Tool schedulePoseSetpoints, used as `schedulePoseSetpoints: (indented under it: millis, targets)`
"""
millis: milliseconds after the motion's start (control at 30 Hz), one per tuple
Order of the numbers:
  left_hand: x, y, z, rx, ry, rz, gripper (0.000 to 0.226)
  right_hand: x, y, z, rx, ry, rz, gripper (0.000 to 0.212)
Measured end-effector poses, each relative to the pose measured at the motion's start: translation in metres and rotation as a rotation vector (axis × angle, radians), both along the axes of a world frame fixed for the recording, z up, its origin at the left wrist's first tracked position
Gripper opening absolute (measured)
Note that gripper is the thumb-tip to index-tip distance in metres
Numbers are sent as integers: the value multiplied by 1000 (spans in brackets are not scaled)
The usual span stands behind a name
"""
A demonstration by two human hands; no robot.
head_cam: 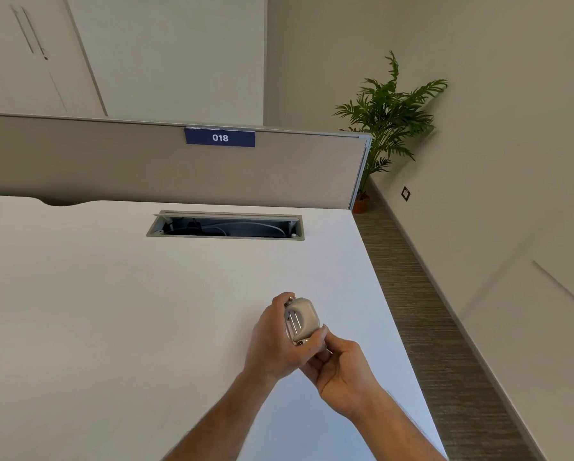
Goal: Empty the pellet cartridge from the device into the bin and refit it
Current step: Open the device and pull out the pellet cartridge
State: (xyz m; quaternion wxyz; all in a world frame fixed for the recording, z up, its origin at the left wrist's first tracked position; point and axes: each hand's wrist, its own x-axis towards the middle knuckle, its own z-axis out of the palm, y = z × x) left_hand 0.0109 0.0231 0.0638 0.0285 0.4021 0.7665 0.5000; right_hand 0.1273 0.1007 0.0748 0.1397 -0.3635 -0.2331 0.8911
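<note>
Right hand, left hand clasp device; underside hidden, cartridge indiscernible

White desk, grey partition, potted plant.

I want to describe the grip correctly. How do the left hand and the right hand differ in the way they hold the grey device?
The left hand wraps the device from its left side, back of the hand toward the camera; the right hand comes from below, palm partly showing. The left hand's fingers reach the top end of the device; the right hand's fingertips pinch its lower end. Both touch the device and hold it above the white desk.
</note>
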Motion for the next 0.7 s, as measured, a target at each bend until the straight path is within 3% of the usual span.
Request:
schedulePoseSetpoints:
  millis: [700]
  targets:
    - [-3, -1, 6, 16, -18, -59, 78, -3, 3, 13, -64, 19, 30, 39]
